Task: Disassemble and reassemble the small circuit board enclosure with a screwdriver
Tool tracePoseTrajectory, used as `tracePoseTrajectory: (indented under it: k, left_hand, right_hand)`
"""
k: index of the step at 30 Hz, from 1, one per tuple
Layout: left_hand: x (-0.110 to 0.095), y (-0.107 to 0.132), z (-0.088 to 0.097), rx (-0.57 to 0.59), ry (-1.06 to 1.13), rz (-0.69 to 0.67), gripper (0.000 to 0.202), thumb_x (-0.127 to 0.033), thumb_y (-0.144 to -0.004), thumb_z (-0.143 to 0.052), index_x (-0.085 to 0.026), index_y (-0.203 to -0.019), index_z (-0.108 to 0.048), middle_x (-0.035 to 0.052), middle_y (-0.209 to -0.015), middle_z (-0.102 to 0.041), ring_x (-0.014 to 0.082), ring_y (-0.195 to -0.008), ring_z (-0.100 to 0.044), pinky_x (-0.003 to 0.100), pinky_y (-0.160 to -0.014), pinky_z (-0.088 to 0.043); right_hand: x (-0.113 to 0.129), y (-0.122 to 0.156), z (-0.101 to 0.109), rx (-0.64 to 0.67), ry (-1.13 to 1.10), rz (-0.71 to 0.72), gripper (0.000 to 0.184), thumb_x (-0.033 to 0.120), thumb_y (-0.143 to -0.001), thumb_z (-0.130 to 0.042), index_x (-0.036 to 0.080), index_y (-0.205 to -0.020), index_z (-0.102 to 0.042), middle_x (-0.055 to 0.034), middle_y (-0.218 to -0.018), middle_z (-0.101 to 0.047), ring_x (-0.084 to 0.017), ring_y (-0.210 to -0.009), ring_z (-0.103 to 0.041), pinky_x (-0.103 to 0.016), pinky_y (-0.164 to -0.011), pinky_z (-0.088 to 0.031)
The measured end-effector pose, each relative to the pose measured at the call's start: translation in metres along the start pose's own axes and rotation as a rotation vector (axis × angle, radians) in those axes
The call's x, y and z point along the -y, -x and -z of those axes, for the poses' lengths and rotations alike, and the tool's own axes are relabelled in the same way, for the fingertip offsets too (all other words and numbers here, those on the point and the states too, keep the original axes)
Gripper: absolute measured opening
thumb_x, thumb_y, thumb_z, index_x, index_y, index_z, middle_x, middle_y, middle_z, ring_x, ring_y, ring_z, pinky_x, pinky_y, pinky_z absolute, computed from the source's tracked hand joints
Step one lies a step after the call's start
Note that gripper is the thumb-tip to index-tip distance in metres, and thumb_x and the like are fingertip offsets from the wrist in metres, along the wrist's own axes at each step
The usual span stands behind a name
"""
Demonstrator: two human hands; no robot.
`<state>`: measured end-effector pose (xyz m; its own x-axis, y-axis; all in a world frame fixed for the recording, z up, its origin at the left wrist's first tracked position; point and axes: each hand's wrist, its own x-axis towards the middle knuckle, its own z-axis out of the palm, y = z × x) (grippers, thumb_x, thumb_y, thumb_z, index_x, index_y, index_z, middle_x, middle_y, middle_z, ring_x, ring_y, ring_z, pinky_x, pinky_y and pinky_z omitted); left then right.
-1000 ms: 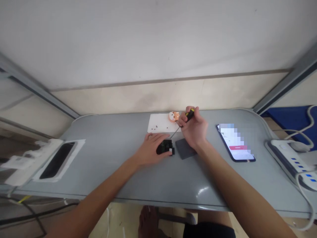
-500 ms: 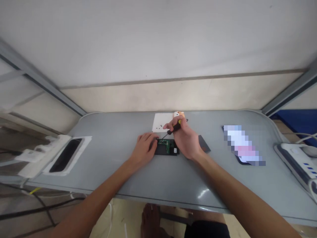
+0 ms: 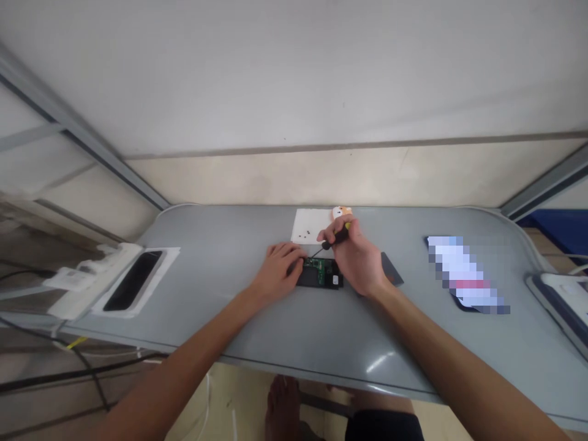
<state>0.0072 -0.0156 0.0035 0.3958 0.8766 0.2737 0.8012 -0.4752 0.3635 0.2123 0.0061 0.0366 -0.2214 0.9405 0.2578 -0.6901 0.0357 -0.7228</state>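
Observation:
A flat black electronic device [image 3: 309, 279] with a green circuit board lies open on the grey table. My left hand [image 3: 277, 273] grips its left end, fingers bent over the edge. In my right hand [image 3: 361, 260] is a screwdriver [image 3: 340, 236] with a black and yellow handle, tilted so its thin shaft points down-left to the board's upper left edge. Whether the tip sits in a screw is too small to tell. Just behind, several tiny dark screws [image 3: 305, 236] rest on a white sheet [image 3: 316, 218]. A dark flat panel [image 3: 391, 269] is partly hidden by my right wrist.
An orange and white animal-shaped item [image 3: 342, 212] sits behind my right hand. To the right lies a phone [image 3: 466, 275] with a blurred screen, then a power strip [image 3: 563, 300]. On the left are a dark phone [image 3: 134, 280] on white paper and a white power strip [image 3: 94, 278].
The whole view has shifted, so everything on the table appears slightly further right. Both hands keep their hold, and the screwdriver stays at the same part of the board.

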Motion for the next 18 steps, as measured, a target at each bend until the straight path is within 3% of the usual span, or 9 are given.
tracePoseTrajectory:
  k: [7,12,18]
  left_hand:
    - [0.0,0.0,-0.003,0.015,0.021,0.017,0.026,-0.022,-0.102,-0.044,-0.024,-0.108,-0.069,0.0038,-0.106,-0.073,0.0218,-0.107,-0.063,0.041,-0.098,-0.042]
    - [0.002,0.001,-0.005,0.025,0.056,0.002,0.024,-0.021,-0.102,-0.045,-0.022,-0.111,-0.068,0.0029,-0.108,-0.076,0.0214,-0.104,-0.066,0.041,-0.097,-0.041]
    - [0.005,0.002,-0.007,0.033,0.074,0.003,0.025,-0.019,-0.101,-0.045,-0.021,-0.11,-0.068,0.004,-0.102,-0.076,0.0219,-0.1,-0.067,0.04,-0.094,-0.043]
  right_hand:
    - [-0.009,-0.014,-0.008,0.054,0.176,0.022,0.027,0.054,-0.103,-0.05,0.028,-0.096,-0.051,0.002,-0.073,-0.048,-0.016,-0.07,-0.046,-0.031,-0.072,-0.04]
    - [-0.021,-0.041,-0.018,0.15,0.219,-0.039,0.032,0.057,-0.1,-0.056,0.028,-0.095,-0.045,0.0062,-0.066,-0.039,-0.013,-0.059,-0.034,-0.027,-0.058,-0.029]
    - [-0.012,-0.059,-0.012,0.233,0.198,-0.122,0.028,0.048,-0.097,-0.062,0.023,-0.088,-0.054,-0.0006,-0.078,-0.052,-0.015,-0.067,-0.05,-0.029,-0.061,-0.038]
